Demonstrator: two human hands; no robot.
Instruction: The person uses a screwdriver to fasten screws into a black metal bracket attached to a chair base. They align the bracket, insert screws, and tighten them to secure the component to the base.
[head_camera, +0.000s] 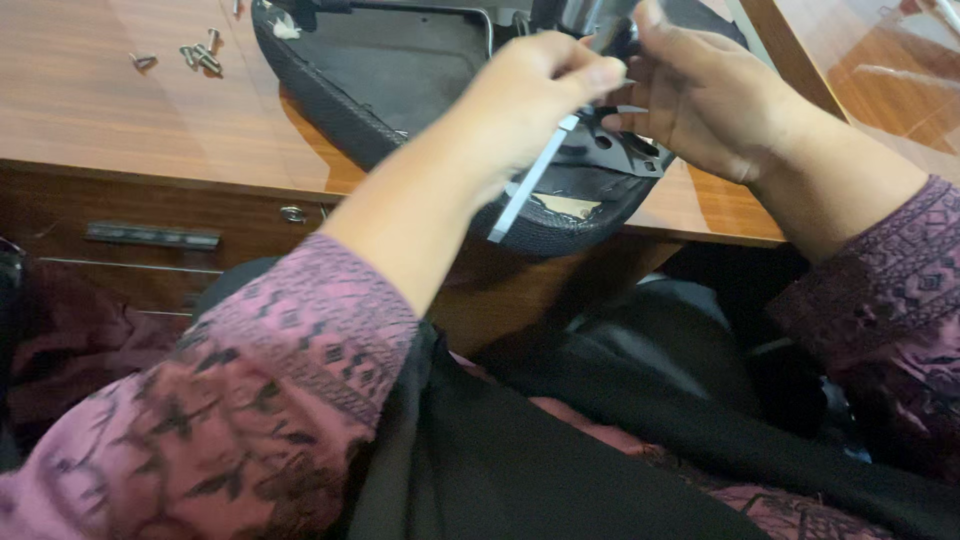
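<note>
left hand (535, 95) pinching silver key (528, 185), right hand (700, 95) curled
</note>
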